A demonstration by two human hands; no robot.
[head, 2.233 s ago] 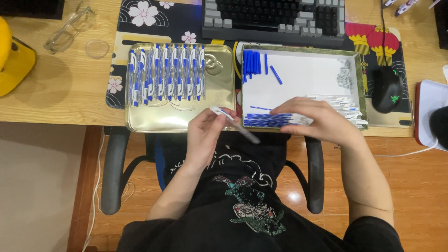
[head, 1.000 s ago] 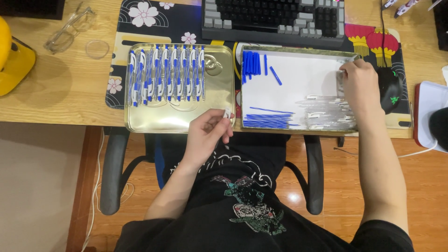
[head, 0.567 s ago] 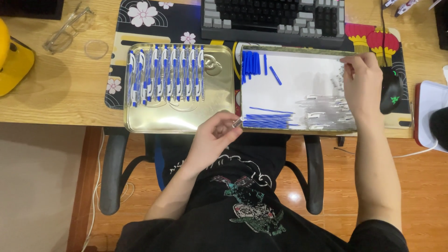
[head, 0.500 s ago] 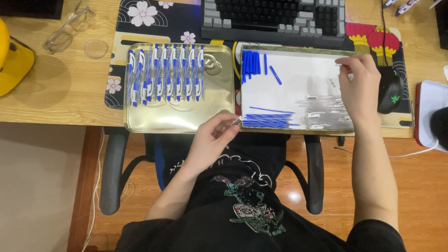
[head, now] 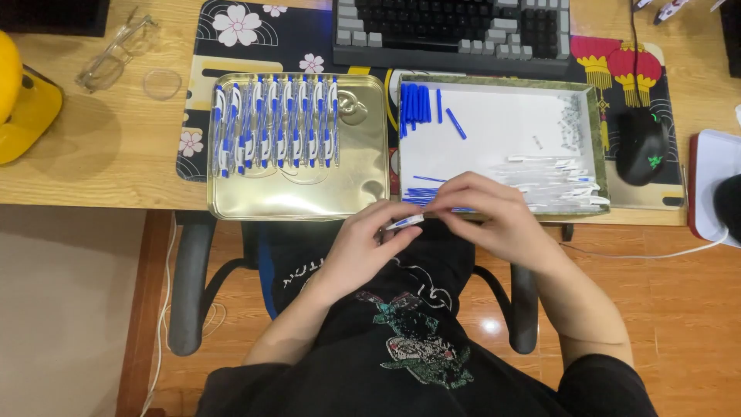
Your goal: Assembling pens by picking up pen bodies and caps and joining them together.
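My left hand (head: 363, 247) and my right hand (head: 490, 212) meet just below the desk edge, in front of the white tray (head: 502, 127). Both pinch a clear pen with a blue part (head: 404, 222), held roughly level between the fingertips. The white tray holds blue pen parts (head: 419, 103) at its left, thin blue refills (head: 421, 197) at its front, clear barrels (head: 559, 181) at the right and small springs (head: 571, 127) in the far right corner. The gold metal tray (head: 301, 189) to the left carries a row of several finished blue-and-clear pens (head: 275, 120).
A keyboard (head: 451, 31) lies behind the trays on a flowered desk mat. A black mouse (head: 641, 145) sits right of the white tray. Clear glasses (head: 116, 54) and a yellow object (head: 23, 96) lie at the far left. Chair armrests (head: 189, 286) flank my lap.
My right hand came back from the far right of the white tray to the front edge and joined my left hand on the pen. My left hand stayed about where it was.
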